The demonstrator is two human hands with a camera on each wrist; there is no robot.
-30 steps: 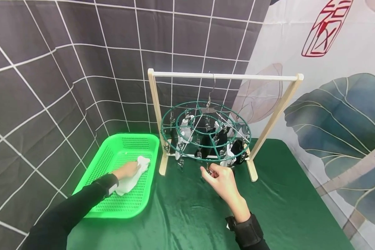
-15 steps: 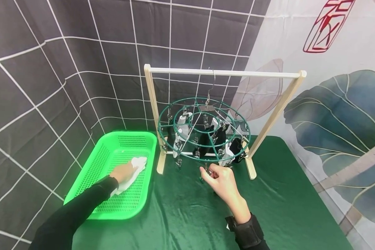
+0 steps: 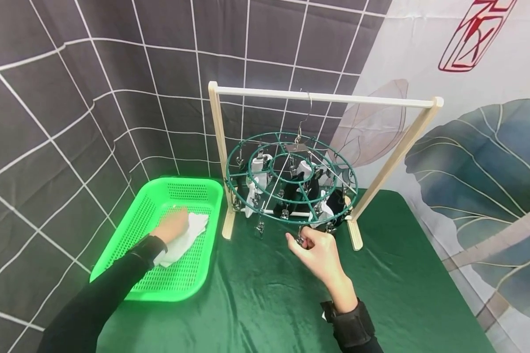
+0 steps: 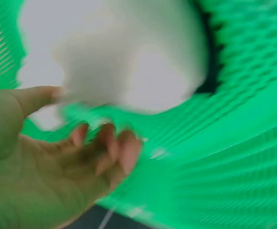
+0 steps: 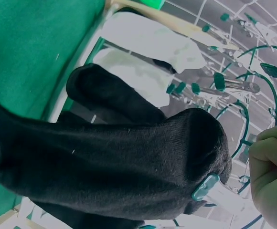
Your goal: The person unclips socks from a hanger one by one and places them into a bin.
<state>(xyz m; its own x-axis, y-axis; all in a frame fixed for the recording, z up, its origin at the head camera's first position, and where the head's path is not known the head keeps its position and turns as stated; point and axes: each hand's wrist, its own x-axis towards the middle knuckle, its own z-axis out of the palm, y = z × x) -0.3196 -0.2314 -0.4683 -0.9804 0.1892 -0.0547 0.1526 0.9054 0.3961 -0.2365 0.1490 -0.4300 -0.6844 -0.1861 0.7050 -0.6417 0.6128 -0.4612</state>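
In the green basket (image 3: 154, 289), my left hand (image 3: 172, 226) is at the left edge of a white sock (image 3: 187, 242). The left wrist view, blurred, has the thumb (image 4: 38, 98) at the sock's edge and the loosely bent fingers (image 4: 124, 148) apart from it. My right hand (image 3: 315, 250) pinches a metal clip (image 3: 300, 240) at the near rim of a round green clip hanger (image 3: 287, 220). In the right wrist view, a large black sock (image 5: 105, 162) hangs from a clip with a green tip (image 5: 205, 187), beside white socks (image 5: 148, 40).
The hanger hooks onto the white bar (image 3: 327, 97) of a wooden stand (image 3: 393, 157). Several black and white socks hang beneath its rings. A green cloth (image 3: 265, 304) covers the table. A grey gridded backdrop (image 3: 159, 73) rises behind the basket.
My left hand has shifted left across the white sock, leaving more of it in sight. The right hand keeps its pinch on the clip. The head view has shifted slightly.
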